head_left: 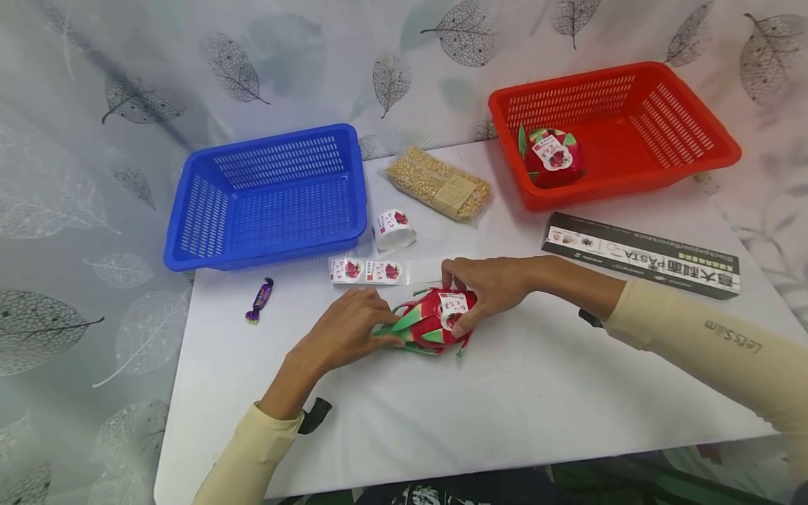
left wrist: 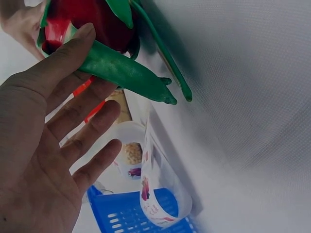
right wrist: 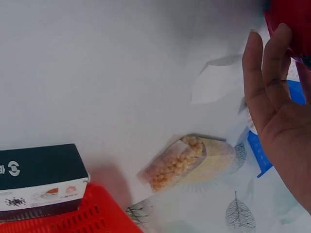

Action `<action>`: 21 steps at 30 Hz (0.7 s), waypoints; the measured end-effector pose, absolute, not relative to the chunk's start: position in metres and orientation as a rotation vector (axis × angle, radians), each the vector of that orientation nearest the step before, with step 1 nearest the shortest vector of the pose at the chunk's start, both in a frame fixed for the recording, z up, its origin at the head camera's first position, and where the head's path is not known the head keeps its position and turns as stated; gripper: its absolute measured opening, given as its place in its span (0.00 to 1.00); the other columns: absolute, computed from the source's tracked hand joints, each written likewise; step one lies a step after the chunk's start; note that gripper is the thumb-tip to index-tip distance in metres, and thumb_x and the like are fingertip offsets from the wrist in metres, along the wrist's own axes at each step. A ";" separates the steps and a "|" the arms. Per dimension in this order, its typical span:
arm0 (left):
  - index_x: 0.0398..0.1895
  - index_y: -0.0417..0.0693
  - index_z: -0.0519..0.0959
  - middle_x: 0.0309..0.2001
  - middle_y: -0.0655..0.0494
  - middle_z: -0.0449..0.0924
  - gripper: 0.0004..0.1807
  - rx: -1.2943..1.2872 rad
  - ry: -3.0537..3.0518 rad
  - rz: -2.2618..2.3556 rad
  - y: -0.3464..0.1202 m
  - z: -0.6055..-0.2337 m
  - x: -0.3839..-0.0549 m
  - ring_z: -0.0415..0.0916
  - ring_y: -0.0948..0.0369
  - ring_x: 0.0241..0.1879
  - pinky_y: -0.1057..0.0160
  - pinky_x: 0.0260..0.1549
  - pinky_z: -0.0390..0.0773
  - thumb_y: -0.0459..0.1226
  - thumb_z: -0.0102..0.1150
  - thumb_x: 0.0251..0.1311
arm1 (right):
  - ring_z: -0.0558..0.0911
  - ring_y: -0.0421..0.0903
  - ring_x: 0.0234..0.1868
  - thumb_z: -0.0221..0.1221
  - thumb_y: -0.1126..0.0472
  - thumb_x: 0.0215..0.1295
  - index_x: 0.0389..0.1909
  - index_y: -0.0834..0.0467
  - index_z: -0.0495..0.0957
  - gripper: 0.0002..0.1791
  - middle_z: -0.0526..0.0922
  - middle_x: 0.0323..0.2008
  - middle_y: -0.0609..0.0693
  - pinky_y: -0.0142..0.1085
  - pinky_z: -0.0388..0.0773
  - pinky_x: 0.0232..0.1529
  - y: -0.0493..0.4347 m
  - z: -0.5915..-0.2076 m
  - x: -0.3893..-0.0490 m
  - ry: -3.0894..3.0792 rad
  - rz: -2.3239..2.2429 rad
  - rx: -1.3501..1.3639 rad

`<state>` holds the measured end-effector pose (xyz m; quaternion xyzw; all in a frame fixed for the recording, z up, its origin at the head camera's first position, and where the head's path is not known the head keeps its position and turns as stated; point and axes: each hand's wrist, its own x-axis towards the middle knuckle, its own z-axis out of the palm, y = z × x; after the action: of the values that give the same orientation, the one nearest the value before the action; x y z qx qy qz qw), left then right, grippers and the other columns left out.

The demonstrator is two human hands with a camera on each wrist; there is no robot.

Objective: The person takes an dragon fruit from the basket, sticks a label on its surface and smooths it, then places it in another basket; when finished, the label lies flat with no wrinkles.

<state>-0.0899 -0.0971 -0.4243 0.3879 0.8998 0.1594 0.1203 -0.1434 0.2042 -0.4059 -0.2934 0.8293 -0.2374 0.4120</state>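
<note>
A red dragon fruit (head_left: 424, 331) with green leaf tips lies on the white table, a white label (head_left: 452, 303) on its upper side. My left hand (head_left: 353, 326) pinches a green leaf (left wrist: 121, 70) at the left end between thumb and forefinger, the other fingers spread. From the right, my right hand (head_left: 495, 284) grips the fruit's other end, thumb in front and fingers behind. Just behind the fruit runs a strip of labels (head_left: 371, 271), with the label roll (head_left: 394, 230) standing beyond it. In the right wrist view only a red edge of the fruit (right wrist: 297, 17) shows.
A blue basket (head_left: 271, 252) stands at the back left, a purple wrapped candy (head_left: 259, 300) before it. A bag of yellow kernels (head_left: 438, 184) lies at the back. The red basket (head_left: 650, 186) at right contains another labelled dragon fruit (head_left: 548, 168); a pasta box (head_left: 640, 256) lies before it.
</note>
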 end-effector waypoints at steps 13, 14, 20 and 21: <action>0.49 0.53 0.93 0.39 0.61 0.89 0.19 1.153 2.633 0.460 -0.096 -0.423 -0.092 0.76 0.60 0.45 0.57 0.54 0.78 0.49 0.80 0.57 | 0.77 0.45 0.59 0.75 0.31 0.54 0.61 0.48 0.69 0.42 0.78 0.57 0.45 0.42 0.84 0.53 0.199 -0.395 -0.147 2.135 -0.497 -0.796; 0.49 0.53 0.93 0.39 0.61 0.89 0.19 1.158 2.635 0.457 -0.096 -0.423 -0.092 0.76 0.60 0.45 0.57 0.54 0.78 0.49 0.80 0.57 | 0.77 0.45 0.59 0.75 0.31 0.54 0.61 0.48 0.69 0.42 0.78 0.57 0.45 0.43 0.84 0.53 0.199 -0.395 -0.147 2.140 -0.492 -0.802; 0.49 0.53 0.93 0.39 0.61 0.89 0.19 1.144 2.629 0.457 -0.096 -0.423 -0.093 0.76 0.60 0.46 0.56 0.56 0.78 0.49 0.81 0.56 | 0.77 0.45 0.58 0.74 0.30 0.54 0.60 0.48 0.69 0.42 0.78 0.55 0.44 0.43 0.84 0.52 0.198 -0.396 -0.146 2.157 -0.469 -0.835; 0.49 0.53 0.93 0.39 0.61 0.89 0.19 1.140 2.627 0.458 -0.096 -0.423 -0.093 0.76 0.60 0.46 0.55 0.56 0.78 0.48 0.81 0.56 | 0.77 0.45 0.58 0.74 0.31 0.54 0.61 0.48 0.69 0.42 0.78 0.55 0.44 0.43 0.84 0.52 0.197 -0.396 -0.146 2.157 -0.468 -0.835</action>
<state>-0.0927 -0.0965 -0.4227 0.3904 0.8992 0.1566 0.1204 -0.1460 0.1973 -0.3958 -0.3272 0.8450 -0.1835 0.3810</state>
